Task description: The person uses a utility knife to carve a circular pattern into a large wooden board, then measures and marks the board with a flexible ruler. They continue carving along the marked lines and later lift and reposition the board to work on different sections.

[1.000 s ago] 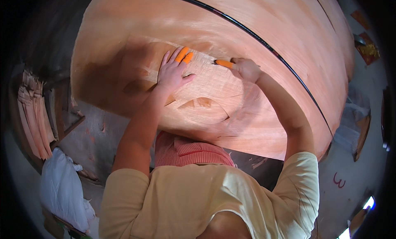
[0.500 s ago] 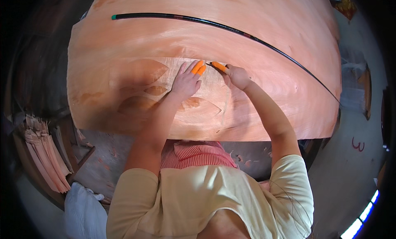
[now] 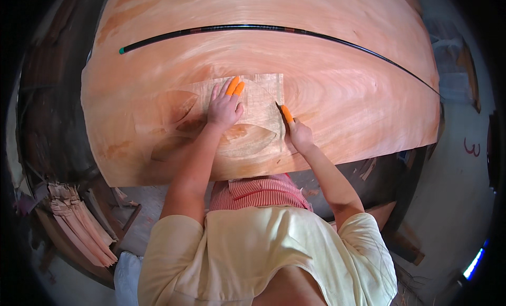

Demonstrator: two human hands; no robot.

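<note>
My left hand (image 3: 225, 106) lies flat with fingers stretched on a thin, pale wood-veneer sheet (image 3: 262, 113) that has leaf-shaped openings. Orange finger covers sit on two of its fingers. In my right hand (image 3: 299, 133) is a slim dark knife (image 3: 279, 107), an orange cover on the finger stretched along it. Its tip touches down near the pale sheet's right edge, at the end of a curved line. Most of the knife's handle is hidden by my fingers. Beneath lies a large pinkish wood-veneer sheet (image 3: 363, 95).
Across the far part of the large sheet lies a long, thin black rod (image 3: 232, 27) with a green end. Pinkish veneer strips (image 3: 84, 227) are bundled at the lower left, beside a white sack (image 3: 128, 274). Dark framework stands below the sheet's right edge.
My right hand has drawn the knife toward me along the curve near the pale sheet's right edge. My left hand stays flat on the sheet. The whole view has shifted and turned slightly.
</note>
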